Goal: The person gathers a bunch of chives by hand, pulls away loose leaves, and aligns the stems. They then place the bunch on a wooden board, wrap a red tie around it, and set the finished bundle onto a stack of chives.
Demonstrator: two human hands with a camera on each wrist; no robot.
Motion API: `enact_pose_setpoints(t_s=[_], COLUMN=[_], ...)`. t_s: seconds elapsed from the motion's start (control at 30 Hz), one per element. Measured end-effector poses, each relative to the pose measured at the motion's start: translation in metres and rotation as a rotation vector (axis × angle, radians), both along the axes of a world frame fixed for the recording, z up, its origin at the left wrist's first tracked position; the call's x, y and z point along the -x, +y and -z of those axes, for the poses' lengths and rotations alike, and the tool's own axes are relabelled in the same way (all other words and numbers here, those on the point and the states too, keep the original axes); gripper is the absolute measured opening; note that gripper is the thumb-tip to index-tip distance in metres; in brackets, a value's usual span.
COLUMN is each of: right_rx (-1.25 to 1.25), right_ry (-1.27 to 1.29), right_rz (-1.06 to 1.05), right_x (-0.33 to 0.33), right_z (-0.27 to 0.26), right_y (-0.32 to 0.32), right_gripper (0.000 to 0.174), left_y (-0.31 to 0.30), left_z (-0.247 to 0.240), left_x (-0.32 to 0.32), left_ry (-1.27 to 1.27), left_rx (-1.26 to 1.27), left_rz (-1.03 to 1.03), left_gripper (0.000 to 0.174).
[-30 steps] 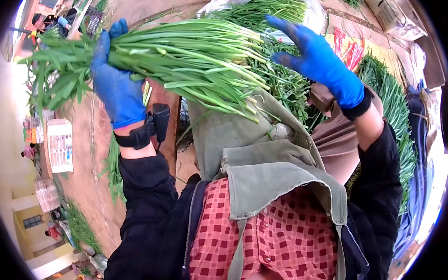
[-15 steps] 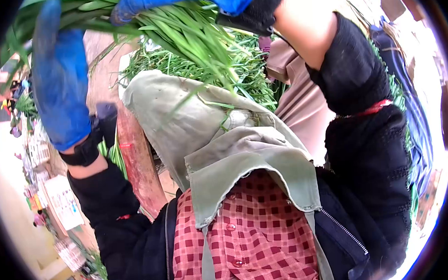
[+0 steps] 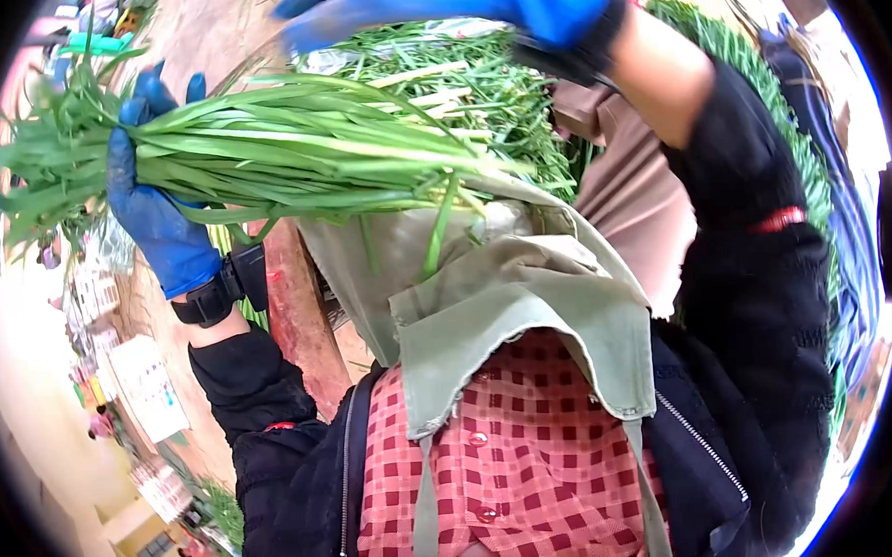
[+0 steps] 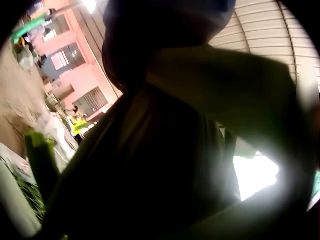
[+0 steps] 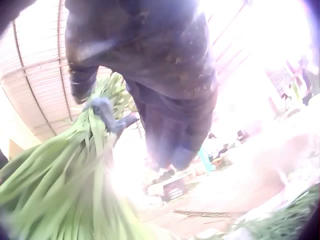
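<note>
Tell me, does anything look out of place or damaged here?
One small thing: a green leaf droops from the bunch of greens in the left hand, hanging over the apron, while most of the bunch lies lengthwise. Nothing else stands out.

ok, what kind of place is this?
Likely a covered produce-packing area or market: a bundle of greens in the left hand, a heap of loose greens, a ribbed roof overhead.
</note>
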State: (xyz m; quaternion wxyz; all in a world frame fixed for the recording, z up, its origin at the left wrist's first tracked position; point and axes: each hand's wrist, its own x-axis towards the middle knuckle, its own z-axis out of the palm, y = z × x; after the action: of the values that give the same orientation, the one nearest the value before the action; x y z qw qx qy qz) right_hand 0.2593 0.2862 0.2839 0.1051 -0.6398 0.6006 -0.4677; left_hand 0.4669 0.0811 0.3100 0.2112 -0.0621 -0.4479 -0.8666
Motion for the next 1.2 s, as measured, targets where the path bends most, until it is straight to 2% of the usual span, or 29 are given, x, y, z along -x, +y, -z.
enact_pose_setpoints(t_s=[0.03, 0.07, 0.1, 0.13, 0.2, 0.23, 0.27, 0.3, 0.33, 0.4, 0.43, 0.53, 0.57, 0.6, 0.67, 0.7, 0.73, 0.8, 0.87, 0.93, 0.97, 1.03, 1.07, 1.1, 1.17, 1.2], right_rx=[-0.036, 0.022, 0.022, 0.037, -0.021, 0.004, 0.026, 0.149, 0.155, 0.166, 0.103, -0.002, 0.001, 0.158, 0.213, 0.170, 0.121, -0.015, -0.304, -0.859, -0.891, -0.107, -0.041, 0.028, 0.220, 0.322], right_ry=[-0.079, -0.278, -0.254, -0.118, 0.092, 0.062, 0.030, 0.076, 0.008, -0.130, -0.035, -0.360, -0.626, -0.759, -0.756, -0.790, -0.666, -0.993, -0.764, 0.442, 0.363, 0.525, 0.493, 0.454, 0.577, 0.627], right_rz=[0.021, -0.107, -0.153, -0.138, -0.118, -0.127, -0.136, -0.075, -0.113, -0.193, -0.118, -0.027, 0.008, -0.049, -0.048, 0.131, 0.355, 0.475, 0.564, 0.346, 0.315, 0.488, 0.456, 0.429, 0.317, 0.343], right_x=[0.004, 0.006, 0.007, 0.003, -0.011, -0.019, -0.027, -0.034, -0.039, -0.045, -0.047, -0.052, -0.057, -0.057, -0.045, -0.043, -0.038, -0.018, 0.020, 0.033, 0.026, 0.002, -0.013, -0.029, -0.051, -0.059], right_z=[0.006, 0.027, 0.043, 0.056, 0.066, 0.071, 0.079, 0.090, 0.098, 0.105, 0.100, 0.112, 0.119, 0.126, 0.134, 0.140, 0.145, 0.144, 0.164, 0.153, 0.141, 0.117, 0.085, 0.054, 0.033, 0.037], right_y=[0.018, 0.033, 0.045, 0.052, 0.058, 0.052, 0.042, 0.028, 0.016, -0.002, -0.002, -0.009, -0.018, -0.015, -0.015, -0.017, -0.018, 0.004, 0.037, 0.062, 0.073, 0.065, 0.058, 0.048, 0.026, 0.007], right_gripper=[0.042, 0.038, 0.038, 0.043, 0.048, 0.051, 0.054, 0.053, 0.051, 0.047, 0.038, 0.035, 0.034, 0.031, 0.027, 0.022, 0.019, 0.017, 0.021, 0.027, 0.029, 0.030, 0.031, 0.032, 0.033, 0.031], left_y=[-0.012, -0.026, -0.033, -0.037, -0.050, -0.049, -0.049, -0.049, -0.050, -0.053, -0.053, -0.053, -0.053, -0.053, -0.055, -0.057, -0.059, -0.063, -0.053, -0.055, -0.060, -0.064, -0.065, -0.065, -0.059, -0.056], left_z=[0.001, 0.004, 0.010, 0.014, 0.024, 0.029, 0.032, 0.036, 0.039, 0.043, 0.045, 0.045, 0.046, 0.048, 0.052, 0.053, 0.053, 0.055, 0.049, 0.044, 0.046, 0.048, 0.049, 0.049, 0.044, 0.041], left_x=[-0.008, -0.018, -0.027, -0.033, -0.042, -0.043, -0.044, -0.045, -0.047, -0.052, -0.055, -0.062, -0.065, -0.067, -0.071, -0.072, -0.075, -0.081, -0.081, -0.078, -0.085, -0.093, -0.095, -0.092, -0.086, -0.083], left_ry=[0.000, -0.001, -0.025, -0.047, -0.018, -0.049, -0.046, -0.043, -0.038, -0.040, -0.022, -0.042, -0.039, -0.038, -0.021, -0.011, -0.026, -0.047, -0.113, -0.140, -0.149, -0.074, -0.038, -0.073, -0.117, -0.137], left_rx=[-0.022, -0.041, -0.050, 0.013, -0.122, -0.118, -0.137, -0.157, -0.178, -0.221, -0.251, -0.282, -0.294, -0.309, -0.313, -0.314, -0.295, -0.264, -0.214, -0.226, -0.219, -0.214, -0.206, -0.195, -0.163, -0.148], left_rz=[0.004, 0.010, -0.205, -0.257, -0.155, -0.281, -0.307, -0.332, -0.360, -0.334, -0.322, -0.337, -0.351, -0.365, -0.355, -0.348, -0.353, -0.362, -0.534, -0.724, -0.666, -0.466, -0.368, -0.496, -0.512, -0.515], left_gripper=[0.041, 0.041, 0.048, 0.053, 0.034, 0.046, 0.047, 0.049, 0.050, 0.043, 0.041, 0.027, 0.025, 0.023, 0.022, 0.021, 0.022, 0.024, 0.027, 0.028, 0.027, 0.027, 0.027, 0.026, 0.026, 0.026])
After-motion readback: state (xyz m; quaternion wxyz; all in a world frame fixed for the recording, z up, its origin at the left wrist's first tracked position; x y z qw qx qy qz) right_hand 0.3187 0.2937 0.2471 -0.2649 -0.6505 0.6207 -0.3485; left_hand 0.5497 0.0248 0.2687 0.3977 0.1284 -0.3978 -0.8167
